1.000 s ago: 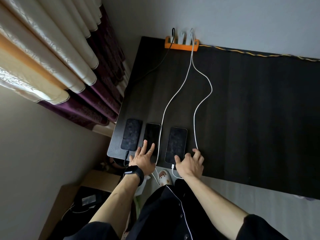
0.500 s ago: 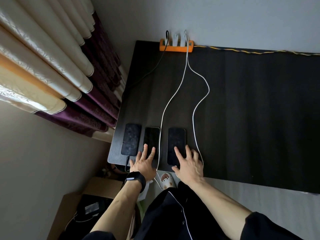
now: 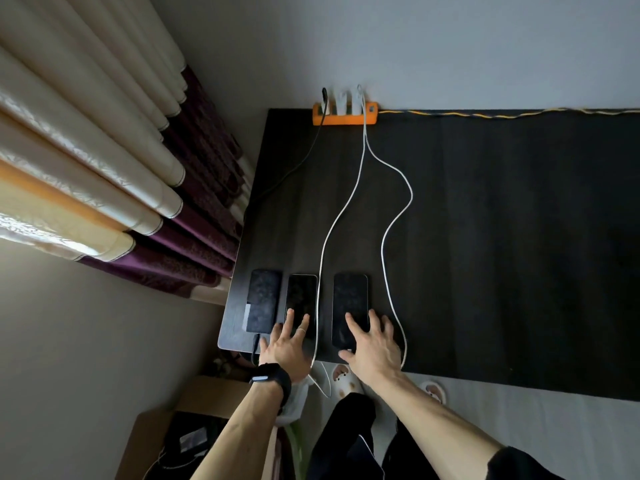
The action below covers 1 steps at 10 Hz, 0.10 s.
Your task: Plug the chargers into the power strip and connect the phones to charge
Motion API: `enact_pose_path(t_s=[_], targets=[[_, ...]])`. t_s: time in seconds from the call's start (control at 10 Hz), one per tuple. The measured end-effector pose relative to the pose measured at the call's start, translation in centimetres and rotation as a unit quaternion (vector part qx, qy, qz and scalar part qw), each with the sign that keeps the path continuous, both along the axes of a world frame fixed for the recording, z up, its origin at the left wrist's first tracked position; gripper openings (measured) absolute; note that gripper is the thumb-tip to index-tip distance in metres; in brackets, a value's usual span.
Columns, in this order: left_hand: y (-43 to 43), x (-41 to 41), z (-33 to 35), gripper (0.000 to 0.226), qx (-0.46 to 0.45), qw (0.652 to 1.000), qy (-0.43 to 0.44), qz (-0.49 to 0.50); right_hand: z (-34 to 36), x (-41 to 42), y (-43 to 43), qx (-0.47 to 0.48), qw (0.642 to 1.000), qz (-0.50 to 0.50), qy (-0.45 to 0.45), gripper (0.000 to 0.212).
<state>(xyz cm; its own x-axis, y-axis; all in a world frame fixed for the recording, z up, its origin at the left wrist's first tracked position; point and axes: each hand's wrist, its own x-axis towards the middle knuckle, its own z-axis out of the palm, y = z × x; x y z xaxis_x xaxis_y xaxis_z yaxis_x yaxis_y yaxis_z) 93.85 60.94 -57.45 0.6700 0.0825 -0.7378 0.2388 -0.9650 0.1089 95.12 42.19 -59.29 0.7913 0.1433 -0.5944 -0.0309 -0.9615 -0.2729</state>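
With left hand [image 3: 285,344] flat on middle phone [image 3: 300,303] and right hand [image 3: 372,342] flat on right phone [image 3: 349,304], grip open, nothing clasped: slick, rigid, breakable glass slabs near tabletop [image 3: 502,237] front edge; likely best held by side edges.

A table [image 3: 502,237] stands against the wall, with curtains [image 3: 104,168] to its left; a power strip [image 3: 344,118] lies at its far edge, chargers [image 3: 343,100] plugged into it; three phones [image 3: 349,299] lie side by side along the near left edge; cables [image 3: 346,202] run from the strip toward them; the left hand [image 3: 285,348] rests flat on the middle phone, the right hand [image 3: 374,348] on the rightmost.
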Motion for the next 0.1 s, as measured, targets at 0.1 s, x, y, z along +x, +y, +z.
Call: enact_pose_path(t_s=[0.1], targets=[[-0.95,0.52,0.25,0.071,0.021,0.998,-0.060,0.025,1.14,0.35,-3.21,0.121,0.992,-0.023,0.007,0.067]])
